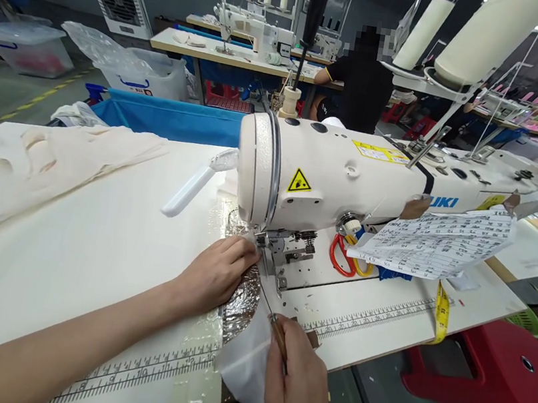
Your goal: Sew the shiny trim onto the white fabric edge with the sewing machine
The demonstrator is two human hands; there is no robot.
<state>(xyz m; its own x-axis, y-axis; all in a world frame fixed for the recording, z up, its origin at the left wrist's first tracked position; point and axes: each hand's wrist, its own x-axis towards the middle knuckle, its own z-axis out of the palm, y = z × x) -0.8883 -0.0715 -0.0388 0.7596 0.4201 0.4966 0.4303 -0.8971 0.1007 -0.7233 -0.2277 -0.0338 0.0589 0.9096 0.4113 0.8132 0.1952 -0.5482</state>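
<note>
A white sewing machine (312, 181) stands on the table before me. My left hand (223, 269) is beside its presser foot (267, 242), fingers curled together at the edge of a white cloth piece (244, 366). What the fingertips pinch is partly hidden. In my right hand (298, 374), closed round its wooden handle, is an awl (281, 341); the thin metal shaft points up towards the presser foot. The cloth runs down from the needle area and droops over the front table edge, against my right hand. Shiny tape (241, 302) covers the table under my left hand.
Cream fabric (41, 167) lies on the left of the table (138, 263). Red-handled scissors (341, 256), a written paper sheet (434, 243) and a yellow tape measure (441, 315) are at right. A red stool (501, 371) stands below. Another person (362, 81) sits beyond.
</note>
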